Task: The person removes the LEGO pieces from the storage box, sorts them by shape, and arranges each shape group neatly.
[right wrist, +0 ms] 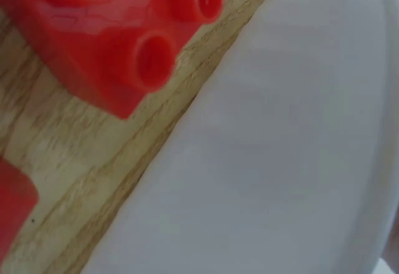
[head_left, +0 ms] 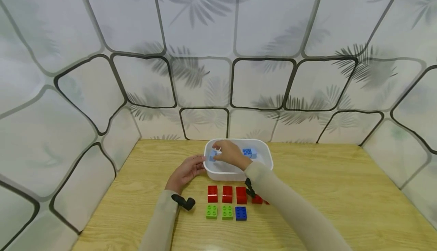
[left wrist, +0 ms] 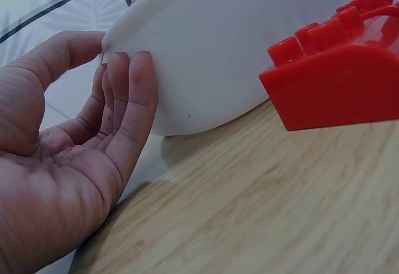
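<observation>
A white plastic bin point(head_left: 257, 170) stands on the table. My left hand point(head_left: 187, 172) holds its left end, with the thumb at the rim and the fingers against the outer wall. Over the bin, my right hand point(head_left: 229, 153) reaches to the left side, its thumb and fingers apart beside a light blue brick point(head_left: 212, 156). Whether the fingertips touch that brick is unclear. Further right in the bin lie a blue brick point(head_left: 247, 152) and a light blue brick point(head_left: 253, 152). The right wrist view shows mostly the bin's outer wall point(right wrist: 268, 124), with the right hand largely hidden.
In front of the bin runs a row of red bricks point(head_left: 227, 194), partly covered by the right sleeve. Nearer lie two green bricks point(head_left: 211, 212) and a dark blue brick point(head_left: 241, 213). A patterned curtain point(head_left: 205, 88) surrounds the wooden table point(head_left: 324, 190).
</observation>
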The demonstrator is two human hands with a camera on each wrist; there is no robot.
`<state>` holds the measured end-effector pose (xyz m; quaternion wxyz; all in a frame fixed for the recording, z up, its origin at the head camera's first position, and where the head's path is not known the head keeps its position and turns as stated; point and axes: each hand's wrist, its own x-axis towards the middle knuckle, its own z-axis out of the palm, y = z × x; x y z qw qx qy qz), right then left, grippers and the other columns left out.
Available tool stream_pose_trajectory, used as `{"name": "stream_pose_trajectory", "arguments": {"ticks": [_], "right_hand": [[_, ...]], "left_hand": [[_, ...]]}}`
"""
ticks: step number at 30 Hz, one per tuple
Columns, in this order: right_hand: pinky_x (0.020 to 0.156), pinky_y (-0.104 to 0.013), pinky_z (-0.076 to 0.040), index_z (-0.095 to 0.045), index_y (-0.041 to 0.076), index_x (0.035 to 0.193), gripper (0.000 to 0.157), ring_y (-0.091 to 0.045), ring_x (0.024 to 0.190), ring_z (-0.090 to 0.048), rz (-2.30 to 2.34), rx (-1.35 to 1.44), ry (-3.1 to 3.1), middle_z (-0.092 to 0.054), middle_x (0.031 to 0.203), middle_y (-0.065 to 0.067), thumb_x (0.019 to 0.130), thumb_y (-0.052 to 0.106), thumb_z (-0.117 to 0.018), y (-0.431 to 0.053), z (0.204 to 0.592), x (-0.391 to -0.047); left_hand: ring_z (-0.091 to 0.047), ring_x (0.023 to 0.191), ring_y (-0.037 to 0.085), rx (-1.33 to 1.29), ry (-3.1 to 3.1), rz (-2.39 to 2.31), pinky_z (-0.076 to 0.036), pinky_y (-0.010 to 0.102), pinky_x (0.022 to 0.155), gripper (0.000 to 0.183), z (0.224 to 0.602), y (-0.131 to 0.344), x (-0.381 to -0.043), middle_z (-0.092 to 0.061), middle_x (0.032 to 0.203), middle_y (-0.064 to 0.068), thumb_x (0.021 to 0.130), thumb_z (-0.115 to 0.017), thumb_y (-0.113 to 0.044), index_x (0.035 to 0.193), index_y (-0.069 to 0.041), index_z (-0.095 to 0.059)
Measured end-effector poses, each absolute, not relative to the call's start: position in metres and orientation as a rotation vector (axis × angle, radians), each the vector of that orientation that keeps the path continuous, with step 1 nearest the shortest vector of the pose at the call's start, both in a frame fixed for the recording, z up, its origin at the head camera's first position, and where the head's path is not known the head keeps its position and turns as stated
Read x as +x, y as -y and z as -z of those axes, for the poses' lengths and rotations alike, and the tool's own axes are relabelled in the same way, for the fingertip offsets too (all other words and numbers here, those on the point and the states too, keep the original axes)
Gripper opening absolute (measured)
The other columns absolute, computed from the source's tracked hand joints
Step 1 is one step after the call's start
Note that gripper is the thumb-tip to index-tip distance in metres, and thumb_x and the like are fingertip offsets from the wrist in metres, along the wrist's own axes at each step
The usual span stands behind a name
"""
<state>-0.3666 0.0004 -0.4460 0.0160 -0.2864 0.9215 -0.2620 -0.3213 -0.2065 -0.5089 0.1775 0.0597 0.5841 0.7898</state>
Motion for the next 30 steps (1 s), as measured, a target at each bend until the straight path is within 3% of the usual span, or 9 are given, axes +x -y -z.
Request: {"name": "stream_pose_trajectory", "arguments": {"ticks": [20, 30], "right_hand": [[0.096, -0.042, -0.055, -0.07, 0.0, 0.121, 0.038, -0.026, 0.105, -0.067, 0.803, -0.835, -2.851, -0.073, 0.113, -0.014, 0.089, 0.018, -0.08, 0.0016, 0.4519, -0.3697], [0.089, -0.04, -0.056, -0.07, 0.001, 0.111, 0.032, -0.022, 0.096, -0.066, 0.811, -0.859, -2.857, -0.072, 0.106, -0.012, 0.086, 0.017, -0.082, 0.0021, 0.4563, -0.3712]], "left_hand": [[-0.064, 0.094, 0.01, 0.114, -1.648, -2.241, -0.059, 0.023, 0.082, 0.043, 0.5051, 0.2045, -0.3221, -0.066, 0.108, 0.003, 0.108, -0.049, -0.015, 0.142, 0.009, -0.042], [-0.064, 0.094, 0.008, 0.146, -1.646, -2.236, -0.058, 0.023, 0.082, 0.04, 0.5092, 0.2076, -0.3214, -0.067, 0.107, 0.001, 0.108, -0.049, -0.016, 0.14, 0.008, -0.044]]}}
